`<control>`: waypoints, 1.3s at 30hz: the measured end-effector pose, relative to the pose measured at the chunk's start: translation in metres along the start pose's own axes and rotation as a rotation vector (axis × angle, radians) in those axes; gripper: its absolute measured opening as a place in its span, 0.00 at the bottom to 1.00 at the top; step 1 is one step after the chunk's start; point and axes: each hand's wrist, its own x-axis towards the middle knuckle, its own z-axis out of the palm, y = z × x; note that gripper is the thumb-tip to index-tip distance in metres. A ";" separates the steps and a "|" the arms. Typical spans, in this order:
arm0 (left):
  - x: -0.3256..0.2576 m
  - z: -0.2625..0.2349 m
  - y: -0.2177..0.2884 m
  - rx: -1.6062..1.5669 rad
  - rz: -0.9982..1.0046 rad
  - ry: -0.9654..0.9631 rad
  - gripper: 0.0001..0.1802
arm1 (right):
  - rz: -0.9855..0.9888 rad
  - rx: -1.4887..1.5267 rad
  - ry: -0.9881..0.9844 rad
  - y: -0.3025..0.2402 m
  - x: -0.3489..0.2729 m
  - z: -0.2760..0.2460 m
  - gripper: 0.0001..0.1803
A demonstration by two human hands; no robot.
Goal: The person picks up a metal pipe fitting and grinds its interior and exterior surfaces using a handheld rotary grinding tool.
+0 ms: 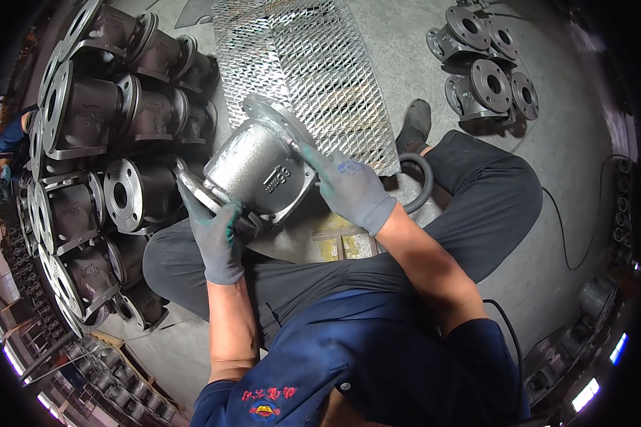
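Observation:
A grey cast-metal valve body with a flange at each end is tilted above my crossed legs. My left hand, in a grey glove with green-coated fingers, is closed on its lower left flange. Against the round upper right flange, my gloved right hand lies with the index finger stretched along the rim. Its other fingers are partly hidden, curled at the flange edge. Something small and pinkish shows at that fingertip; I cannot make out whether it is a tool or the finger.
Stacked valve bodies rise close on my left. Ahead lies a patterned metal sheet; several more castings stand at far right. A thick grey hose or ring curves beside my right hand. A thin cable crosses the floor at right.

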 end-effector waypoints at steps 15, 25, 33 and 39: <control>0.003 -0.005 -0.006 0.031 0.023 0.016 0.50 | 0.147 0.051 -0.010 -0.017 -0.001 0.011 0.39; 0.002 -0.002 -0.003 0.005 0.019 0.044 0.53 | 0.094 0.085 0.061 -0.017 0.007 0.021 0.35; -0.004 0.003 0.003 -0.129 -0.121 0.066 0.64 | 0.170 0.053 0.087 -0.041 0.027 0.002 0.33; -0.003 0.004 0.002 -0.199 -0.138 0.108 0.66 | 0.218 0.088 0.064 -0.036 0.019 0.001 0.31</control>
